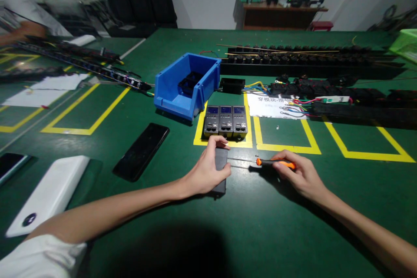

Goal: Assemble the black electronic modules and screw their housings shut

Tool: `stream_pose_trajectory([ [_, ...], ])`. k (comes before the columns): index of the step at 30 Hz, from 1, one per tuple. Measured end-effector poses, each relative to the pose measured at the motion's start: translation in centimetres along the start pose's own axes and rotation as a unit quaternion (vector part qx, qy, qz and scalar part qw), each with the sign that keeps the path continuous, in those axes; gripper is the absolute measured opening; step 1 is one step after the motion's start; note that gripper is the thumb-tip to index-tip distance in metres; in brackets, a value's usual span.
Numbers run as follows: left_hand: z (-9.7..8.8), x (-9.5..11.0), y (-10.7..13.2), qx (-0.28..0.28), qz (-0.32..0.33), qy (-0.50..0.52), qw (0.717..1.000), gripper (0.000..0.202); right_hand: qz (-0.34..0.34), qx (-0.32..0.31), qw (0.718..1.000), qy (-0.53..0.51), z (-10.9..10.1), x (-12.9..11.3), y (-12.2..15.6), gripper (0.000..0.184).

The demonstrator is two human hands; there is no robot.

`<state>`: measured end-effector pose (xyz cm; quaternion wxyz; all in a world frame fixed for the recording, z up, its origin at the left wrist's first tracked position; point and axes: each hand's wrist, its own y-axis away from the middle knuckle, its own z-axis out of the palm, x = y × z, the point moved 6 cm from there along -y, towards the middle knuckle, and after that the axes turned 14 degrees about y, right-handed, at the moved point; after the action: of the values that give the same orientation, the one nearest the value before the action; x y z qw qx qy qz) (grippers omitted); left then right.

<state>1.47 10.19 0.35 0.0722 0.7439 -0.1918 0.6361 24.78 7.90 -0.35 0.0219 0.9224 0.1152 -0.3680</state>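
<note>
My left hand (208,167) is wrapped round a small dark box-shaped module (221,158), its fingers over the top and the thumb on its right side. In my right hand (298,173) lies a screwdriver (276,163) with an orange and black handle. Its thin shaft points left, and the tip meets or nearly meets the module's right side. A tiny dark screw-like piece (257,155) shows just above the shaft. Beyond my left hand, three similar grey modules (226,120) with dark blue displays and ports stand side by side inside a yellow-taped square.
A blue bin (176,106) holding black parts stands behind. Wired black strips (342,91) line the back right. A black phone (141,152) and a white device (48,195) lie to the left. At the far left is another person's arm (24,32).
</note>
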Motion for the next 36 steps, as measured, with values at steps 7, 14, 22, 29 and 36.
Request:
stream_pose_trajectory([
  [7, -0.06, 0.08, -0.06, 0.002, 0.001, 0.003, 1.000, 0.045, -0.001, -0.014, 1.000, -0.003, 0.30, -0.09, -0.29, 0.026],
  [14, -0.11, -0.02, 0.02, 0.014, 0.003, 0.020, 1.000, 0.044, -0.053, 0.059, 0.997, 0.008, -0.44, -0.54, 0.10, 0.020],
  [22, -0.02, 0.10, 0.04, -0.001, 0.000, 0.002, 1.000, 0.044, -0.049, 0.059, 0.996, 0.045, -0.52, -0.44, 0.27, 0.015],
  [29, -0.04, 0.14, -0.01, 0.004, 0.004, 0.007, 1.000, 0.044, -0.033, 0.042, 0.998, 0.037, -0.38, -0.62, -0.01, 0.019],
  [36, -0.04, 0.10, -0.02, 0.000, 0.003, 0.001, 1.000, 0.044, -0.003, 0.001, 1.000, -0.005, 0.20, -0.04, -0.15, 0.023],
])
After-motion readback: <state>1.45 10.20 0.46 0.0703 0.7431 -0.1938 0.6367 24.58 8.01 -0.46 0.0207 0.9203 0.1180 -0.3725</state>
